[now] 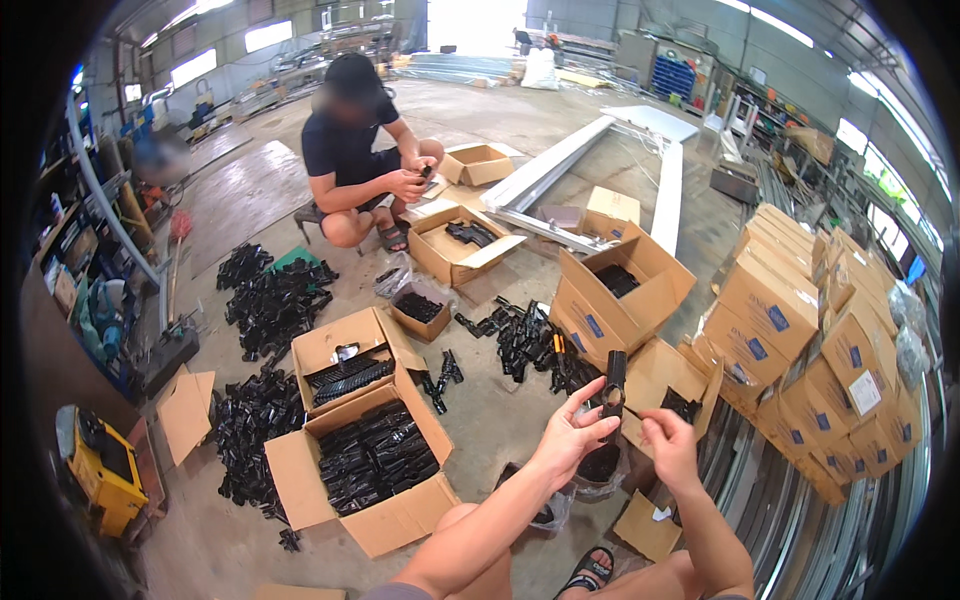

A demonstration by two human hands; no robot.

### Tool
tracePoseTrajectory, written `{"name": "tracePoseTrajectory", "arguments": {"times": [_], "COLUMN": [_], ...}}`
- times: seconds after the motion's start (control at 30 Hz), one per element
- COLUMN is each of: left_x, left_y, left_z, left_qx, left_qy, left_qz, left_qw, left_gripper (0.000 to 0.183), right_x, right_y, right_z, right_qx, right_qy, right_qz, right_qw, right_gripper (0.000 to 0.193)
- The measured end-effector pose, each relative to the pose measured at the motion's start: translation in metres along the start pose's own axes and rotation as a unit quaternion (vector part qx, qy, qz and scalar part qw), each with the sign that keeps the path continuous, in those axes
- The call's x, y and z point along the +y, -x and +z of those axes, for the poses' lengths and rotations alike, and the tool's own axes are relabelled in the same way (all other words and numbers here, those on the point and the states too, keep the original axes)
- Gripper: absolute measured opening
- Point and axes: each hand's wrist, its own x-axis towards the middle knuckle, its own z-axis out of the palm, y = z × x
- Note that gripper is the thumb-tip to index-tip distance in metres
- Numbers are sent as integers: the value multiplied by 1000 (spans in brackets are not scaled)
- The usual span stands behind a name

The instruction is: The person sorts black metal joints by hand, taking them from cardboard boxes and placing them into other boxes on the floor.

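Note:
My left hand [572,432] grips a black metal bracket [616,372], upright, with a round opening in its lower part. Beside it, my right hand [672,446] is closed in a pinch. A thin dark piece shows between those fingertips and the bracket, too small to name. Below my hands sits a plastic-lined container [600,465] of small black parts. On the left, an open carton [440,440] holds rows of similar black brackets, with a second open carton [335,345] behind it.
Loose heaps of black brackets [275,300] cover the floor at left, and another pile [525,340] lies ahead. Across from me a co-worker [350,150] squats, handling a small black part. Stacked cartons [765,310] and long metal bars [790,520] are at right. A yellow machine [105,470] stands at left.

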Motion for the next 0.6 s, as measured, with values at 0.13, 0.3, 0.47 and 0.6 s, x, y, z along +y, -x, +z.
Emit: {"name": "tracePoseTrajectory", "arguments": {"times": [0.13, 0.3, 0.47, 0.6], "left_x": [-14, -27, -37, -42], "left_y": [8, 21, 29, 29], "left_z": [10, 15, 31, 32], "left_qx": [-2, -33, -45, -40], "left_qy": [-11, -27, -75, -87], "left_qz": [-24, -48, -62, -54], "left_qw": [1000, 998, 994, 994], "left_gripper": [80, 78, 77, 78], "right_x": [-19, -10, -17, -22], "right_y": [17, 27, 38, 40], "right_z": [-1, -1, -6, -9], "right_qx": [106, 104, 150, 162], "right_qy": [-150, -175, -89, -36], "right_qz": [1, -13, -52, -70], "right_qw": [983, 979, 983, 984], "right_gripper": [26, 18, 14, 13]}}
